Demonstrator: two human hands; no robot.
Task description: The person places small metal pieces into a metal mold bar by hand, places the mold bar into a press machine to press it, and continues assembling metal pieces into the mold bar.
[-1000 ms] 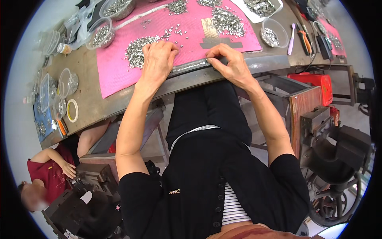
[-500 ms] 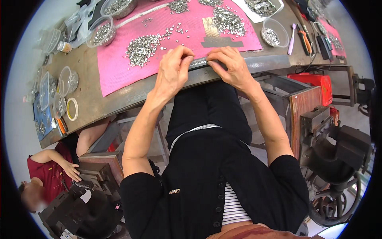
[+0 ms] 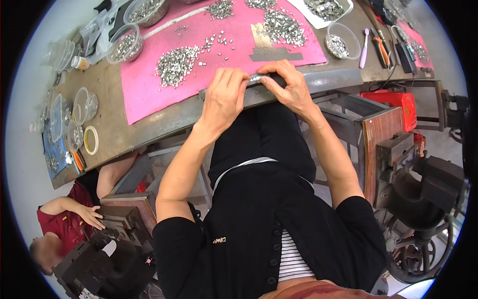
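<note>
At the table's front edge, both hands close around a narrow dark metal bar (image 3: pixel 203 93) whose left end shows beyond my left hand. My left hand (image 3: pixel 226 99) has its fingers pressed together on it. Beside it, my right hand (image 3: pixel 290 87) curls over the bar with the thumb on the near side. Small shiny metal pieces (image 3: pixel 255 78) show in a row between the two hands; the fingers cover the rest. Beyond lies a pink mat (image 3: pixel 144 94) bearing a heap of small silvery metal pieces (image 3: pixel 175 66). Flat grey strips (image 3: pixel 275 54) lie just past my right hand.
More metal pieces (image 3: pixel 285 27) are piled farther back. Clear tubs (image 3: pixel 125 44) stand left, another tub (image 3: pixel 342 41) right, near a purple-handled tool (image 3: pixel 364 48) and orange-handled pliers (image 3: pixel 382 50). A tape roll (image 3: pixel 91 140) lies left. At lower left, a person in a red shirt (image 3: pixel 67 224) sits beside machinery.
My left hand has turned and come nearer the right one, and the bar's left end now shows. The right hand's fingers curl a little more over the bar.
</note>
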